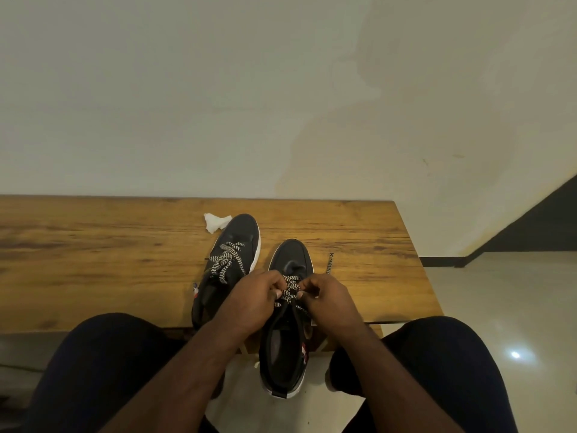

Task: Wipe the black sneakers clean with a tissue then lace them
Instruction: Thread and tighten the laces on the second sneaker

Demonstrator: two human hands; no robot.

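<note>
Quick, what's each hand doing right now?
Left hand: pinching the lace on the right sneaker.
Right hand: pinching the same lace.

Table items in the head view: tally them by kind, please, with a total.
Black sneakers: 2, the left sneaker and the right sneaker
Patterned laces: 2, the left sneaker's lace and the right sneaker's lace, which the left hand and right hand pinch
White tissue: 1
Total: 5
</note>
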